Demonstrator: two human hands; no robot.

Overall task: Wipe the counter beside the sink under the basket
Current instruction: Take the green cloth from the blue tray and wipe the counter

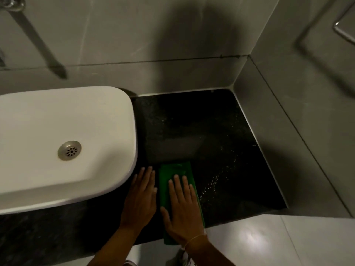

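A folded green cloth (173, 171) lies flat on the black speckled counter (201, 127), near its front edge, just right of the white sink (63, 121). My right hand (181, 208) presses palm-down on the cloth with its fingers spread. My left hand (140, 196) rests flat on the bare counter between the sink's rim and the cloth, fingers straight and together. No basket is in view. Pale specks are scattered over the counter to the right of the cloth.
Grey tiled walls close the counter at the back and on the right, meeting in a corner (232, 89). A metal tap spout (38, 41) hangs over the sink at upper left. A metal rail (343, 33) is on the right wall. Pale floor (259, 242) lies below.
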